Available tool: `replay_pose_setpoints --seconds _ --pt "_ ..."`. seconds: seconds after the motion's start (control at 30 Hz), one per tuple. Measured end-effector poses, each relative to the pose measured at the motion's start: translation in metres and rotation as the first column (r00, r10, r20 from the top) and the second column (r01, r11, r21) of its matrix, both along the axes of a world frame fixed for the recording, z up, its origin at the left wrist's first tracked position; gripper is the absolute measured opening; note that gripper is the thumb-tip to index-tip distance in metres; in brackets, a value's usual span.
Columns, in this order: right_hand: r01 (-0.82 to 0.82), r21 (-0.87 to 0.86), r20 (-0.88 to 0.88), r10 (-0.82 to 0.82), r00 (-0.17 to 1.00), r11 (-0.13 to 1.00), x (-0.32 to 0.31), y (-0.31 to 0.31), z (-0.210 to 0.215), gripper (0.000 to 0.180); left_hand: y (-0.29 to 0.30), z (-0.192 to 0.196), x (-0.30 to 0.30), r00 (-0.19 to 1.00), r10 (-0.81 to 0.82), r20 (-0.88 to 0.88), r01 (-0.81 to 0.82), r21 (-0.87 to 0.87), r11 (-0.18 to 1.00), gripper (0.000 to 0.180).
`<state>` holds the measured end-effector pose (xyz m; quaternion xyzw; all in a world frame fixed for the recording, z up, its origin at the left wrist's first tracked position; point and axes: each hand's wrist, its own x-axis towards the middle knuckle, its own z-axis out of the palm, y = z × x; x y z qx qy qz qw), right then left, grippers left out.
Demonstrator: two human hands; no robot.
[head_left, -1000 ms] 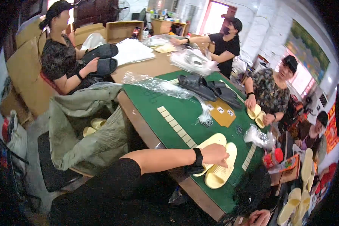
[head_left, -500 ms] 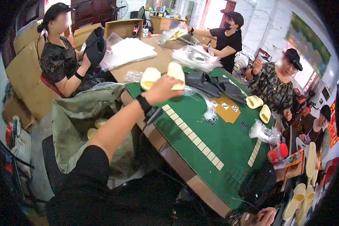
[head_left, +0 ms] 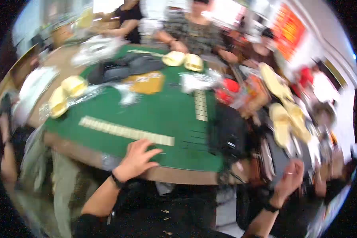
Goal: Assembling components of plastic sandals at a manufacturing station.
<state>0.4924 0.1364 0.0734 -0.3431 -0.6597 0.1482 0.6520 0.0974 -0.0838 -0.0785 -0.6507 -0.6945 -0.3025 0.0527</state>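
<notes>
My left hand (head_left: 137,160) is open with fingers spread, over the near edge of the green table mat (head_left: 146,115), below a row of pale rectangles. It holds nothing. My right hand (head_left: 288,180) is at the lower right, near several cream slippers (head_left: 281,125) with straps on the side surface; motion blur hides how its fingers are set. At the table's left, a pair of cream slippers (head_left: 73,86) rests on clear plastic. Another cream pair (head_left: 174,58) sits at the far side, by a person's hand. Dark slippers (head_left: 107,70) lie between these pairs.
Clear plastic bags (head_left: 198,81) and a red-lidded jar (head_left: 227,89) are on the right. A black bag (head_left: 228,131) covers the table's right corner. Several people sit or stand around the far side. A grey-green cloth (head_left: 63,190) hangs at the near left.
My view has swung right. My left hand has let go of the cream slipper at the table's left and come back to the near edge. My right hand now shows more fully beside the right-hand slippers.
</notes>
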Motion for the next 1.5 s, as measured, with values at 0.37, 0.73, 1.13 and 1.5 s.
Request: replay_pose_setpoints --seconds 0.37,0.73,1.13,1.5 --pt "0.074 -0.255 -0.045 -0.088 0.995 0.964 0.096 0.123 0.028 0.026 -0.004 0.016 0.016 0.995 0.086 0.059 -0.083 -0.053 0.995 0.043" --pt "0.109 -0.685 0.154 -0.004 0.988 0.721 0.077 0.249 -0.029 0.040 -0.009 0.015 0.015 0.988 0.140 0.058 -0.136 -0.074 0.988 0.048" --pt "-0.206 -0.267 -0.608 0.002 0.794 0.941 0.145 0.228 0.059 0.016 -0.004 0.015 0.014 0.993 0.109 0.054 -0.107 -0.033 0.994 0.046" --pt "-0.419 -0.101 -0.574 0.291 0.765 0.903 0.053 0.139 0.156 0.018 -0.016 0.008 0.009 0.996 0.090 0.019 -0.091 0.039 0.995 0.043"
